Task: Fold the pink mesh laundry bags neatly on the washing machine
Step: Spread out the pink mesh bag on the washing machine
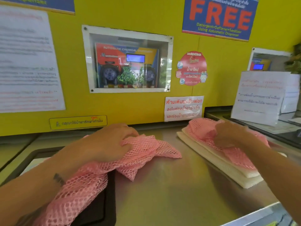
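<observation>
A loose pink mesh laundry bag point(143, 154) lies crumpled across the left of the steel washing machine top point(187, 185), trailing down toward the near left corner. My left hand point(107, 144) grips its bunched upper part. At the right, a second pink mesh bag point(202, 129) rests on a stack of folded white mesh bags point(231, 170). My right hand point(228, 134) presses down on this pink bag with the fingers curled into the mesh.
A dark recessed lid panel point(96, 207) sits at the near left of the top. The yellow wall point(146, 17) with posters and a dispenser window rises right behind. Paper notices point(257, 98) stand at the right on the neighbouring machine.
</observation>
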Demonstrator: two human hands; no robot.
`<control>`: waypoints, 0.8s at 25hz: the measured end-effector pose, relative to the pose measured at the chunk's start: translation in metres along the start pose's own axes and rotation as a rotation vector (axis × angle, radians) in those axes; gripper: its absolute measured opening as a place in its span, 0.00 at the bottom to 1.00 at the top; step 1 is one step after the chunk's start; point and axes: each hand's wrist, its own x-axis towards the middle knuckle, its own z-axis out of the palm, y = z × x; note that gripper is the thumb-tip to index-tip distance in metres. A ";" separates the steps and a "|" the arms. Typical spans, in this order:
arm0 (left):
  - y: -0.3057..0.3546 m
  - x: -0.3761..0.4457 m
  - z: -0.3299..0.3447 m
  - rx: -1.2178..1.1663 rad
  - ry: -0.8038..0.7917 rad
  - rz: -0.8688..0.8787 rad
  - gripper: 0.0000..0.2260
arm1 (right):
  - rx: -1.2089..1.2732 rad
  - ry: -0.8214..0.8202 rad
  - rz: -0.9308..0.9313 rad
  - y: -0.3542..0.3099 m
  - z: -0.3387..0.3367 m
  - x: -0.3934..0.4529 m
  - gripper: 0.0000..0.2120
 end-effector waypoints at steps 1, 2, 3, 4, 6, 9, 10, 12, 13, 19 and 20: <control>-0.003 -0.006 -0.002 0.015 0.009 -0.012 0.16 | -0.001 -0.017 0.013 -0.010 -0.010 -0.004 0.29; -0.007 -0.011 -0.003 0.020 0.012 -0.032 0.16 | 0.007 0.021 0.000 -0.025 -0.020 -0.009 0.34; -0.011 -0.016 -0.004 0.020 0.011 -0.059 0.16 | 0.034 0.088 -0.061 -0.044 -0.031 -0.015 0.37; -0.014 -0.021 -0.005 0.022 0.004 -0.085 0.16 | 0.101 0.146 -0.171 -0.065 -0.041 -0.022 0.38; -0.022 -0.029 -0.004 0.040 -0.001 -0.120 0.16 | 0.339 0.102 -0.480 -0.109 -0.054 -0.041 0.37; -0.034 -0.041 -0.006 0.020 -0.010 -0.180 0.24 | 0.461 -0.163 -0.797 -0.168 -0.050 -0.060 0.37; -0.037 -0.047 -0.009 -0.004 -0.056 -0.227 0.29 | 0.432 -0.198 -0.846 -0.185 -0.044 -0.063 0.37; -0.043 -0.059 -0.015 0.006 -0.206 -0.325 0.38 | 0.371 -0.198 -0.897 -0.209 -0.033 -0.063 0.32; -0.047 -0.064 -0.017 0.025 -0.243 -0.355 0.38 | 0.369 -0.174 -0.909 -0.217 -0.030 -0.060 0.27; -0.061 -0.063 -0.031 0.015 0.418 -0.264 0.05 | 0.771 0.380 -0.771 -0.220 -0.038 -0.033 0.03; -0.064 -0.063 -0.034 0.017 0.500 -0.275 0.05 | 0.837 0.390 -0.749 -0.216 -0.033 -0.034 0.06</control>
